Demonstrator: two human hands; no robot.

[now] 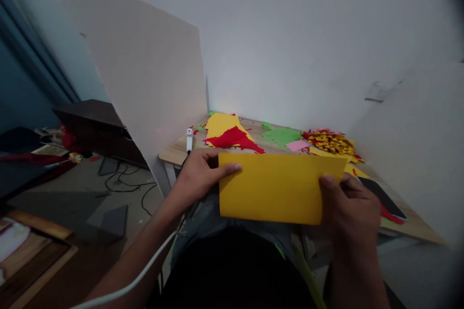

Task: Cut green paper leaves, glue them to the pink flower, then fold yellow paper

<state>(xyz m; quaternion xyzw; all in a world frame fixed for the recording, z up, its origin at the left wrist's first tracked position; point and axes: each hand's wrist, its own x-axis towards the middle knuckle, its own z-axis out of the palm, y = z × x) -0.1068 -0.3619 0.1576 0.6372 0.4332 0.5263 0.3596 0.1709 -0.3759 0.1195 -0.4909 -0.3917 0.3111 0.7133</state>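
A wide yellow sheet of paper [271, 188] is held up in front of me, above my lap and before the table's near edge. My left hand [203, 174] pinches its left edge, thumb on the near face and fingers behind. At the right end my right hand [353, 203] grips the sheet the same way, its thumb near the upper right part. The lower edge looks rounded, as if folded. Behind the sheet lie a torn red piece of paper [235, 138] on a yellow sheet [222, 125], and a green torn piece [282, 136].
A pile of yellow and red scraps [331, 144] sits at the table's back right, by a pink slip [297, 145]. A dark flat device [382, 198] lies at the right. A white object [189, 139] stands near the left edge, beside a white panel [155, 67].
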